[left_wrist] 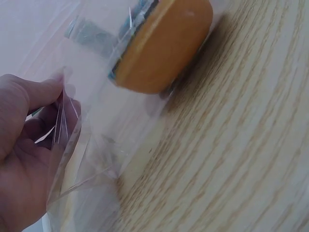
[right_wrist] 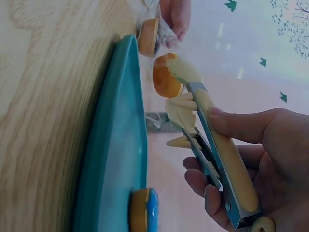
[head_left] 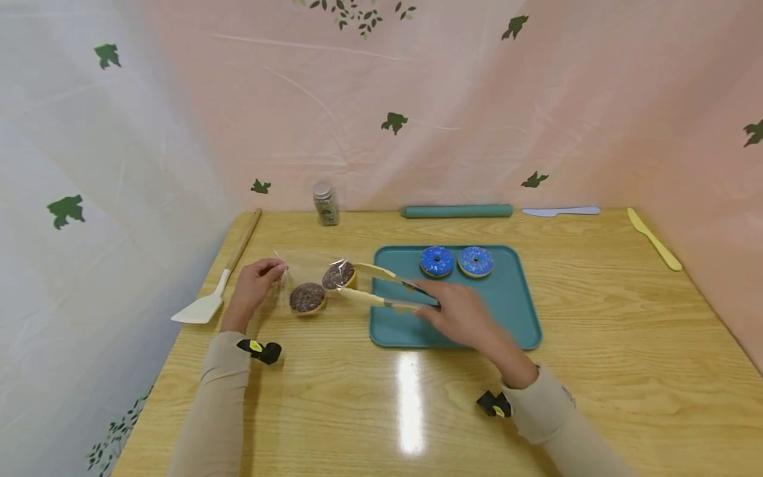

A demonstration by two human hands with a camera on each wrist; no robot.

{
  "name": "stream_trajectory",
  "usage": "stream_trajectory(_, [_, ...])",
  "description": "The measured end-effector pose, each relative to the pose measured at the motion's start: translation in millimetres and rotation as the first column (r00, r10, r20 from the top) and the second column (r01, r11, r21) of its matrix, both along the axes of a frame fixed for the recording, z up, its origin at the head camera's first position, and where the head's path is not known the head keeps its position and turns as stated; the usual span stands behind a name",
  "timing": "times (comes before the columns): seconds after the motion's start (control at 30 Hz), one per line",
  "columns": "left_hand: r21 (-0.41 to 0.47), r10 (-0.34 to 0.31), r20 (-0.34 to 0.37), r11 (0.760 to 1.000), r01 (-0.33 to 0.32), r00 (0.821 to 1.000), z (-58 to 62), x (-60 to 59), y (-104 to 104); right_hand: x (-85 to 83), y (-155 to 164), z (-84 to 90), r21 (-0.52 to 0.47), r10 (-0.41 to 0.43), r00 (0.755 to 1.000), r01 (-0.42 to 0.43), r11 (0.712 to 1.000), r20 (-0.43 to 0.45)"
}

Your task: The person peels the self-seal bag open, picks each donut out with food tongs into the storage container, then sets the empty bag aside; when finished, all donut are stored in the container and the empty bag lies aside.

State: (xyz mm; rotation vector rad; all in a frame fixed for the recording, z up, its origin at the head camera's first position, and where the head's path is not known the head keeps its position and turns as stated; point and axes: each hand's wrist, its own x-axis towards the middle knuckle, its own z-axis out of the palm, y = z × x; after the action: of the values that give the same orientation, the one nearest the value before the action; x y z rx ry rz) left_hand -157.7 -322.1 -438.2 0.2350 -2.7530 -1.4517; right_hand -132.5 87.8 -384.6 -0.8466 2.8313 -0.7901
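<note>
In the head view my left hand [head_left: 255, 286] pinches the edge of a clear plastic bag [left_wrist: 91, 159] between thumb and fingers. A chocolate-topped donut [head_left: 307, 299] with sprinkles lies by the bag, seemingly inside it. My right hand [head_left: 461, 313] grips a pair of tongs [right_wrist: 227, 159] with cream tips, reaching left over the tray. Between the tong tips sits another chocolate-topped donut [head_left: 338, 274] near the bag's plastic; whether the tips touch it I cannot tell. Two blue-iced donuts, one left [head_left: 437, 262] and one right [head_left: 475, 262], rest on the teal tray [head_left: 453, 341].
A white spatula [head_left: 203, 308] with a wooden handle lies left of my left hand. Along the back stand a spice jar [head_left: 326, 204], a teal rolling pin [head_left: 457, 211] and a lilac knife [head_left: 560, 212]. A yellow knife [head_left: 654, 240] lies at the back right of the wooden table [head_left: 334, 397].
</note>
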Motion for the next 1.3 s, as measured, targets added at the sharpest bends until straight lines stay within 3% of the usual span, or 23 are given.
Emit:
stream_trajectory(0.37, [0.022, -0.008, 0.012, 1.0, 0.008, 1.0, 1.1, -0.6, -0.4, 13.6, 49.2, 12.6, 0.038, -0.01, 0.999, 0.009, 0.999, 0.031])
stream_trajectory(0.67, [0.025, -0.01, 0.024, 1.0, 0.009, 1.0, 0.6, -2.3, -1.5, 23.3, 89.4, 21.7, 0.104, -0.06, 0.998, 0.06, 0.993, 0.005])
stream_trajectory(0.97, [0.03, -0.031, 0.012, 0.999, 0.03, 0.999, 1.8, -5.3, -0.5, 27.7, 132.9, 20.8, 0.14, -0.091, 0.996, 0.087, 0.986, 0.022])
stream_trajectory(1.3, [0.029, -0.022, 0.011, 0.999, 0.021, 1.0, 3.9, -4.9, -0.3, 30.0, 150.5, 13.5, 0.164, -0.087, 0.996, 0.081, 0.983, 0.031])
